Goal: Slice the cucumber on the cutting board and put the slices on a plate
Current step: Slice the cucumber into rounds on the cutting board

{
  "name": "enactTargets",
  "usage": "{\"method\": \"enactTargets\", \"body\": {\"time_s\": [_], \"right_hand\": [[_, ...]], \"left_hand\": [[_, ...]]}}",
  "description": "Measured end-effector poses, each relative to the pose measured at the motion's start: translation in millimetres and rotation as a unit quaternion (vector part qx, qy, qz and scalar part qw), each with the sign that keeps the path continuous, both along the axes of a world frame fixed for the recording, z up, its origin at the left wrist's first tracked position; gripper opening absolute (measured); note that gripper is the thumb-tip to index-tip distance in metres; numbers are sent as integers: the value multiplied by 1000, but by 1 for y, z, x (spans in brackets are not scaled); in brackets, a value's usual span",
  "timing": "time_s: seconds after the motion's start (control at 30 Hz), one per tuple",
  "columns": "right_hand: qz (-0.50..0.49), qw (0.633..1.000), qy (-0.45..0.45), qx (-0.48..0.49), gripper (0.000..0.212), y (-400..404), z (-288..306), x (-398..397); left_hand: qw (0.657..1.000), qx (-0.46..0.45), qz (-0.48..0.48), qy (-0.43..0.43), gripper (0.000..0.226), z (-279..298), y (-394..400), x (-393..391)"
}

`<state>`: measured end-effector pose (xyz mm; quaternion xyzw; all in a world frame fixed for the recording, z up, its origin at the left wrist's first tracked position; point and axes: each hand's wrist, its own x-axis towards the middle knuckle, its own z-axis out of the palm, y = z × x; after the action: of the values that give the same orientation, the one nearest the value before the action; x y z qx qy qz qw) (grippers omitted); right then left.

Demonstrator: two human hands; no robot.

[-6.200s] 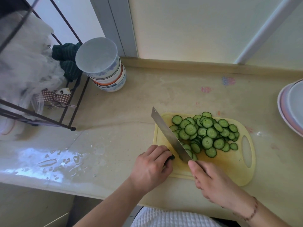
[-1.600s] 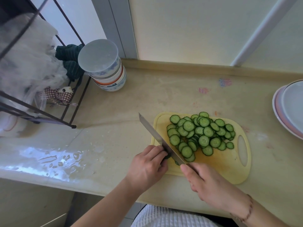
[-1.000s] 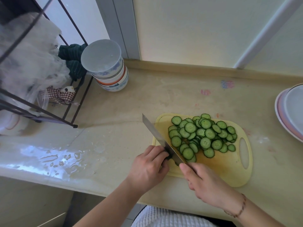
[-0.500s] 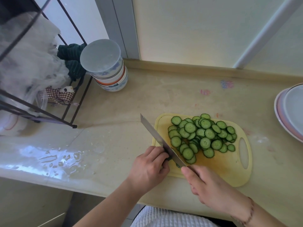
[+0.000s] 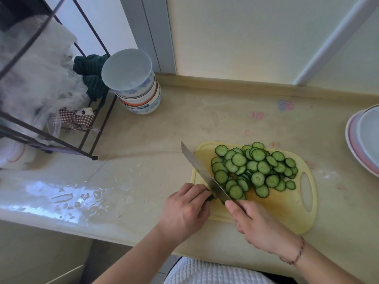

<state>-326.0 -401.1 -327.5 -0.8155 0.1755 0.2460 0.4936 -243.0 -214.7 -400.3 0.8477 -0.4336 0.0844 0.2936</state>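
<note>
Beige countertop [image 5: 155, 140] carries a yellow cutting board [image 5: 287, 210] heaped with cucumber slices [image 5: 254, 169]. Right hand [image 5: 258, 224] grips the cleaver [image 5: 203, 173]; left hand [image 5: 184, 210] curls over the cucumber stub [image 5: 211, 198]. Plates [image 5: 361, 140] sit far right.

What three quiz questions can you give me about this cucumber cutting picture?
1. True or false: the cucumber slices are already on a plate.
2. Which hand holds the knife? A) left hand B) right hand
3. Fill in: the stack of bowls stands beside the wire ____.

Key:
1. False; they lie piled on the yellow cutting board.
2. B; the left hand holds the last cucumber stub next to the blade.
3. rack.
</note>
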Motion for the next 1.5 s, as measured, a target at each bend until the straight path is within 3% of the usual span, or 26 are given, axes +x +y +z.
{"method": "enactTargets", "body": {"time_s": [0.33,0.77,1.23,1.5], "right_hand": [[14,1000,-17,20,54,3,24,-10],[-15,999,32,26,52,0,-4,3],[7,999,-22,39,51,6,28,-10],[25,1000,-4,-6,56,11,8,-6]], "left_hand": [[1000,-10,-11,6,12,-1,-2,1],[1000,-8,-3,11,15,-1,-1,2],[1000,-26,-9,9,10,-2,-2,2],[1000,-25,-2,10,11,-2,-3,3]]}}
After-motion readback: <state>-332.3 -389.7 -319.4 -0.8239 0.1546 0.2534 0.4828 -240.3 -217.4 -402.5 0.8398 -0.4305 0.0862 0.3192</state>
